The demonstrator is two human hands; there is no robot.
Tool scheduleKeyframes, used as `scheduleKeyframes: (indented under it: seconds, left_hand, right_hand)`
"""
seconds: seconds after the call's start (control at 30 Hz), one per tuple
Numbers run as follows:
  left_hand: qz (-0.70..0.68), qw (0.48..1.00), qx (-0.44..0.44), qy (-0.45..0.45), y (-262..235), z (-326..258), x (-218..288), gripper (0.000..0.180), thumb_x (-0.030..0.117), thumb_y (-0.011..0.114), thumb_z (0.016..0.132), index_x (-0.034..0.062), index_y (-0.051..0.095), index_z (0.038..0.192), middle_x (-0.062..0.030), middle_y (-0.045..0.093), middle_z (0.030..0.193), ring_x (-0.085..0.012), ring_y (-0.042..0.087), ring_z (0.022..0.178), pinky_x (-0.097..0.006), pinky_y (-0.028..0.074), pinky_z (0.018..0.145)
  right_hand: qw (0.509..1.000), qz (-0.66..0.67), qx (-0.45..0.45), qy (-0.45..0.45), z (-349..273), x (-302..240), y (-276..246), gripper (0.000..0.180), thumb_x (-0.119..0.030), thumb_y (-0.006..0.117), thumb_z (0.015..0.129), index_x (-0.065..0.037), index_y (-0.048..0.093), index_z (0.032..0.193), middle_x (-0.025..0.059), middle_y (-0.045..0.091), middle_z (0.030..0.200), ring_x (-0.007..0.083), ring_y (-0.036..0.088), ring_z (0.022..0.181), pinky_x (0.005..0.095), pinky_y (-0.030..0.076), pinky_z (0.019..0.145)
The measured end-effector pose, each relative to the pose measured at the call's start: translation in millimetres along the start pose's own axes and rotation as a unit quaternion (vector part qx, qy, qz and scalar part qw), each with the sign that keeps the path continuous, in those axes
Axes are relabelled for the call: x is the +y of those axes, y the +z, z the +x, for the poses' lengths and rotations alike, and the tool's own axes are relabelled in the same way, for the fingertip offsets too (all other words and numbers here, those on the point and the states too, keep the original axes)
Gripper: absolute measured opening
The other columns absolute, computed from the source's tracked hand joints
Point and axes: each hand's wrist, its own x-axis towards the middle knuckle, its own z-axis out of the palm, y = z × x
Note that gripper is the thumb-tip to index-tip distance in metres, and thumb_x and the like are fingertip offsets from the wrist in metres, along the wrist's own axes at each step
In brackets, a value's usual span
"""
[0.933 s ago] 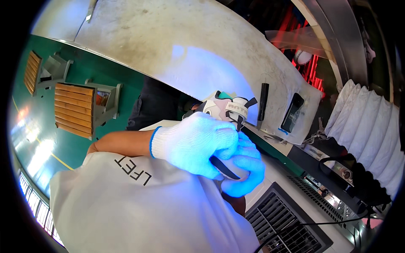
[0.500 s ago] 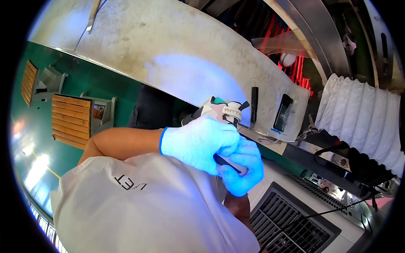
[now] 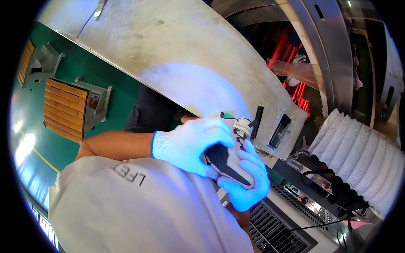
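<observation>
A white and grey sneaker (image 3: 232, 160) with a dark side panel, dark laces and a bit of teal at the collar is held between my two gloved hands, near the worktop's edge. My left hand (image 3: 190, 145), in a white knit glove with a blue cuff, is closed around the sneaker's side, with its thumb low. On the other side my right hand (image 3: 249, 183), gloved the same way, grips the toe end from the right and below. Bluish light falls on both gloves. The sneaker's underside is partly hidden by my hands.
Beyond lies a stained pale worktop (image 3: 168, 42) with a slim black tool (image 3: 257, 122) and a black device (image 3: 280, 130). A white ribbed duct (image 3: 358, 158) stands right, below a red-lit machine opening (image 3: 297, 92). Wood-slatted carts (image 3: 65, 109) stand left; dark cloth (image 3: 145, 109) shows past my left forearm.
The sneaker has been turned, so its dark side panel and laces now show. My left hand has spread from over my right fingers onto the sneaker's side. My right hand has moved slightly lower.
</observation>
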Motion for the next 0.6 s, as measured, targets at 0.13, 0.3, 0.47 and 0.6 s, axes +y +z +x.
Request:
scheduleKeyframes:
  seconds: [0.13,0.3,0.47,0.6]
  left_hand:
    - [0.039,0.985,-0.020,-0.165,-9,-36,-24,0.066,0.039,0.105,0.063,0.0099,0.066,0.108,-0.0116,0.069,0.109,-0.0334,0.071,0.098,-0.043,0.061,0.083]
    - [0.019,0.994,-0.031,-0.103,-1,-9,-4,0.064,0.047,0.103,0.061,0.0085,0.061,0.090,-0.0127,0.062,0.096,-0.0367,0.064,0.083,-0.046,0.054,0.071]
    - [0.022,0.995,-0.008,0.095,11,12,-4,0.031,0.029,0.082,0.066,0.0139,0.061,0.083,-0.0062,0.053,0.087,-0.0293,0.059,0.077,-0.044,0.050,0.066]
    - [-0.009,0.991,-0.083,0.109,2,34,-16,0.034,0.032,0.087,0.064,0.0163,0.066,0.086,-0.0044,0.057,0.088,-0.0287,0.063,0.079,-0.044,0.053,0.064]
  right_hand:
    - [1.000,0.000,-0.012,0.021,13,-8,-1,0.064,-0.022,0.104,0.075,0.000,0.073,0.127,0.0254,0.074,0.130,0.0518,0.070,0.132,0.0632,0.056,0.117]
    - [0.996,-0.065,-0.050,-0.023,18,-12,1,0.054,-0.022,0.100,0.087,-0.008,0.074,0.133,0.0252,0.070,0.134,0.0495,0.070,0.131,0.0635,0.059,0.113]
    - [0.993,-0.099,-0.058,-0.032,7,-2,-9,0.068,-0.029,0.106,0.076,-0.006,0.074,0.132,0.0205,0.070,0.132,0.0465,0.073,0.125,0.0654,0.058,0.113]
    - [0.998,-0.034,-0.037,0.040,-1,6,-18,0.057,-0.017,0.105,0.071,-0.012,0.079,0.122,0.0175,0.070,0.138,0.0427,0.072,0.129,0.0638,0.060,0.112]
